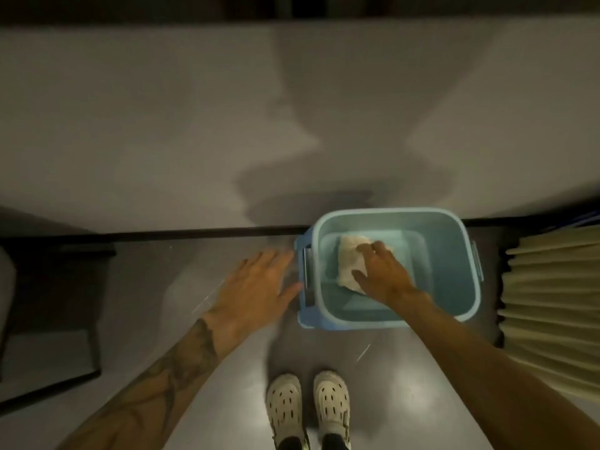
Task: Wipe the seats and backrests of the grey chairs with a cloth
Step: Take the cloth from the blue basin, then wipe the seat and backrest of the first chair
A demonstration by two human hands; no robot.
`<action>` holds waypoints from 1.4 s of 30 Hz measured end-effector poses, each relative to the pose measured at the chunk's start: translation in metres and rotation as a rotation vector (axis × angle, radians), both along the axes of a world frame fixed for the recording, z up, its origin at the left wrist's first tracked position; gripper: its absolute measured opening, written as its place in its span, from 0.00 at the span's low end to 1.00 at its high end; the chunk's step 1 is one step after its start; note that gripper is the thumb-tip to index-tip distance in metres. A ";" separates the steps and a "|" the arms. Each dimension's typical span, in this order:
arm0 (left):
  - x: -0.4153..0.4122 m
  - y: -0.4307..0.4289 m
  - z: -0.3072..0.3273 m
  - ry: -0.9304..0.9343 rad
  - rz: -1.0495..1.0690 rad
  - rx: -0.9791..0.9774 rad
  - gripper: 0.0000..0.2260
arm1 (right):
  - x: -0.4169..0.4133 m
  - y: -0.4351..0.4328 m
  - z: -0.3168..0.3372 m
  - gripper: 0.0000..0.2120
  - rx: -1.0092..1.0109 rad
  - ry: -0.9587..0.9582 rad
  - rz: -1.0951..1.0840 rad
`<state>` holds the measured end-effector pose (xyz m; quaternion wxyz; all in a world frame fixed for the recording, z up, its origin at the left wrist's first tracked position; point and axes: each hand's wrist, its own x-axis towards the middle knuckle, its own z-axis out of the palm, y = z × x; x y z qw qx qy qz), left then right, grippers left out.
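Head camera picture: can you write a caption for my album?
Right hand grips a cloth inside a blue bucket; open left hand reaches beside it.

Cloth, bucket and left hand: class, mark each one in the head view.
cloth (349,259), head view, its bare left part.
bucket (451,274), head view, right inner wall.
left hand (256,287), head view, back of the hand.

We see a smooth, matt light-blue plastic bucket (448,287) holding a crumpled pale cloth (349,258) of soft woven fabric. The grey floor (227,352) looks polished, faintly glossy, finely scratched. Our cream perforated clogs (308,407) look like matt foam.
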<state>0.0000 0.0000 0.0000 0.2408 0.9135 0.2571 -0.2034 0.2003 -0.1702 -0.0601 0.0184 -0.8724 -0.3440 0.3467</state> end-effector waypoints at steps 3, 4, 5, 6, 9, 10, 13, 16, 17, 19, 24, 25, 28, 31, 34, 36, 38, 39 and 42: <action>0.001 0.002 -0.026 0.009 0.033 -0.014 0.30 | 0.010 0.004 -0.024 0.28 0.030 -0.051 0.028; 0.001 0.002 -0.031 0.019 0.031 -0.021 0.30 | 0.011 0.005 -0.027 0.29 0.021 -0.044 0.033; 0.002 0.000 -0.036 0.021 0.036 -0.024 0.30 | 0.011 0.006 -0.032 0.28 0.014 -0.062 0.045; 0.002 -0.003 -0.039 0.018 0.034 -0.025 0.30 | 0.009 0.006 -0.037 0.27 0.001 -0.090 0.059; 0.004 -0.005 -0.041 0.010 0.041 -0.022 0.29 | 0.004 0.008 -0.043 0.22 -0.039 -0.146 0.088; 0.004 -0.006 -0.039 0.007 0.044 -0.019 0.29 | 0.003 0.007 -0.043 0.20 -0.037 -0.136 0.077; 0.000 -0.009 -0.028 -0.001 0.050 -0.014 0.29 | 0.000 0.003 -0.030 0.19 0.022 -0.064 -0.001; -0.007 -0.011 0.005 -0.010 0.081 -0.010 0.28 | -0.001 0.003 0.010 0.17 0.142 0.030 -0.104; -0.010 -0.012 0.022 -0.016 0.089 -0.009 0.27 | -0.003 0.004 0.029 0.16 0.193 0.062 -0.137; -0.019 -0.015 0.060 -0.026 0.108 -0.012 0.27 | -0.009 0.008 0.074 0.14 0.277 0.092 -0.152; -0.061 -0.010 0.170 -0.059 0.204 0.049 0.28 | -0.049 0.036 0.200 0.16 0.446 0.098 -0.049; -0.074 -0.007 0.192 -0.066 0.231 0.069 0.29 | -0.061 0.045 0.225 0.16 0.460 0.097 -0.011; -0.122 0.008 0.253 -0.091 0.305 0.129 0.31 | -0.105 0.074 0.289 0.16 0.506 0.092 0.083; -0.184 0.030 0.307 -0.108 0.373 0.162 0.31 | -0.163 0.107 0.341 0.17 0.539 0.102 0.167; -0.257 0.053 0.347 -0.125 0.423 0.216 0.30 | -0.230 0.141 0.381 0.17 0.536 0.119 0.235; -0.312 0.066 0.365 -0.133 0.448 0.250 0.30 | -0.279 0.163 0.400 0.17 0.554 0.122 0.270; -0.369 0.079 0.376 -0.132 0.462 0.277 0.30 | -0.330 0.182 0.413 0.17 0.573 0.126 0.290; -0.397 0.086 0.380 -0.131 0.470 0.289 0.30 | -0.355 0.192 0.419 0.17 0.579 0.133 0.297; -0.475 0.106 0.385 -0.110 0.488 0.303 0.30 | -0.425 0.219 0.426 0.17 0.575 0.153 0.317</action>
